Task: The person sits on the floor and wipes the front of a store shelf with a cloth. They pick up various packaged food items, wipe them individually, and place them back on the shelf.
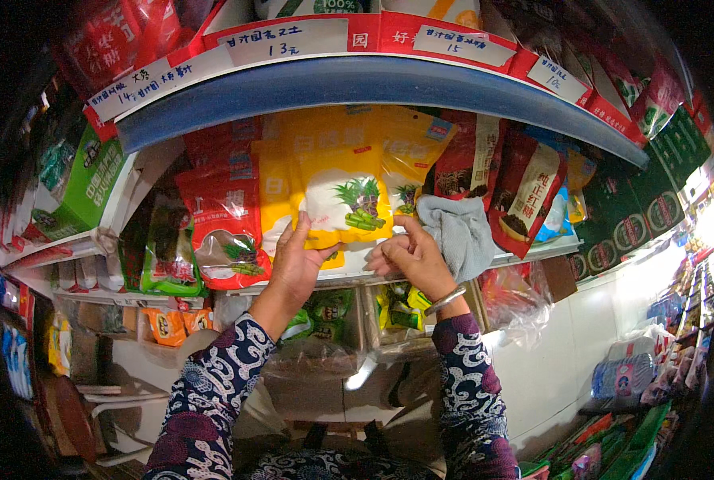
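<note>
A yellow plastic bag of sugar (339, 180), printed with sugarcane, stands upright among similar yellow bags on the shelf. My left hand (300, 258) holds its lower left edge, thumb in front and fingers beneath. Near the bag's lower right corner is my right hand (408, 255), its index finger curled at the edge; whether it grips the bag is unclear. A grey-blue cloth (458, 234) lies over the shelf edge, just right of my right hand. Red sugar bags (228, 222) stand to the left, and dark red brown-sugar bags (525, 198) to the right.
A blue shelf edge (381, 81) with handwritten price tags curves above the bags. Boxes holding green and yellow packets (402, 309) sit below. A green carton (87, 180) is at the left, dark green cartons (633, 222) at the right, and a white stool (123, 414) at the lower left.
</note>
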{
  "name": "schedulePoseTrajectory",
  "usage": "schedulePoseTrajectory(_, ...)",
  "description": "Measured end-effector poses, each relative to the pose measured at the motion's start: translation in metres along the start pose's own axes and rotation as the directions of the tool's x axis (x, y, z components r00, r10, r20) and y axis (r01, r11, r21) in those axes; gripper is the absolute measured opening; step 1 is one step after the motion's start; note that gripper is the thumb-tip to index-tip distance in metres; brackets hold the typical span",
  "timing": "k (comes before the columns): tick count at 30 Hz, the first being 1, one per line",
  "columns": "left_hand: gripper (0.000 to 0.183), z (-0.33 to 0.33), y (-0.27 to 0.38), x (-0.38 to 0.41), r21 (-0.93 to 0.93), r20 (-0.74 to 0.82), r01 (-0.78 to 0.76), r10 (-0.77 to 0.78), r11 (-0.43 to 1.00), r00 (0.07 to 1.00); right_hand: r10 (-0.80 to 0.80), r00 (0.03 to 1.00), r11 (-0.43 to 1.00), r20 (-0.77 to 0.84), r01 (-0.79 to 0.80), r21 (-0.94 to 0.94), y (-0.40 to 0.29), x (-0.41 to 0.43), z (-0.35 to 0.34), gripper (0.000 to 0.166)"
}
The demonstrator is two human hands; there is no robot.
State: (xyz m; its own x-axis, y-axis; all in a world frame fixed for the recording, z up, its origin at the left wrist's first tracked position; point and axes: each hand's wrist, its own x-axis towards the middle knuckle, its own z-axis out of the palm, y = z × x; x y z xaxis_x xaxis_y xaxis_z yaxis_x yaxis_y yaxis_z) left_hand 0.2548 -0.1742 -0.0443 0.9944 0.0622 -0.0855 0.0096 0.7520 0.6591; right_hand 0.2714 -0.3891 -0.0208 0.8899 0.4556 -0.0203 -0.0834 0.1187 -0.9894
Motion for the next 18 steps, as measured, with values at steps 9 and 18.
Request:
schedulePoseTrajectory(9, 0.04, 0.006, -0.01, -0.008, 0.13, 0.149, -0.006, -0.014, 0.992, 0.989, 0.02, 0.988, 0.997, -0.153, -0.031, -0.067, 0.009, 0.002, -0.013, 0.021)
schedulePoseTrajectory(18, 0.027, -0.017, -0.012, 0.019, 0.713, 0.109, -0.097, 0.026, 0.695, 0.994, -0.254, 0.939, 0.799, -0.231, 0.069, -0.597, 0.039, 0.008, -0.031, 0.013)
